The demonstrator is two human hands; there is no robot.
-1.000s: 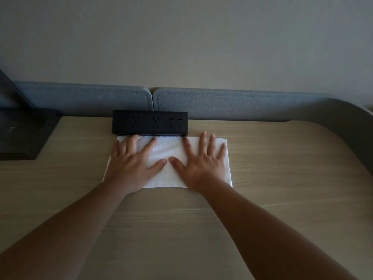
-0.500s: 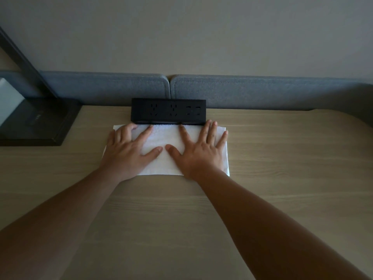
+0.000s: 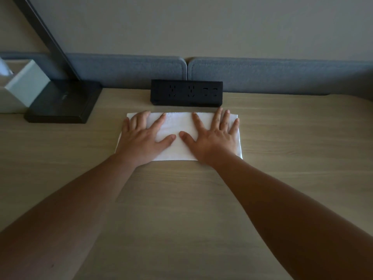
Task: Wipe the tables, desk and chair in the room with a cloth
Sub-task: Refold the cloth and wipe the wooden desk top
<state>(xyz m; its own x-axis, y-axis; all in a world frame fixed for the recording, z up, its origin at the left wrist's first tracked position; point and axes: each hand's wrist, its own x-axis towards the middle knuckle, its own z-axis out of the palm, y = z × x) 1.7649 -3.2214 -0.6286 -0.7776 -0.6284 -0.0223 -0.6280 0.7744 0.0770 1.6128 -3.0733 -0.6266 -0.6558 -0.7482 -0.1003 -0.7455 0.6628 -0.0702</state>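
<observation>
A white folded cloth lies flat on the light wood-grain worktop, towards its far side and roughly centred in the view. Both hands rest palm-down on it, side by side. The left hand covers the cloth's left part and the right hand its right part. The fingers of the left hand are straight and spread. Those of the right hand are spread the same way, and the two thumbs point at each other, close but apart, over the middle of the cloth. Nothing is pinched or gripped; the hands simply press down on the fabric. Both bare forearms stretch back to the near edge of the view.

Just beyond the cloth's far edge stands a black power strip. The right hand's longest fingertips come very near its base, and a narrow band of worktop seems to separate the two. Behind the strip runs a grey padded panel against a plain wall. To the left sits the flat black base of a desk lamp, whose arm slants up and out of view. Beside it is a white box, possibly a tissue box, cut off by the frame edge.
</observation>
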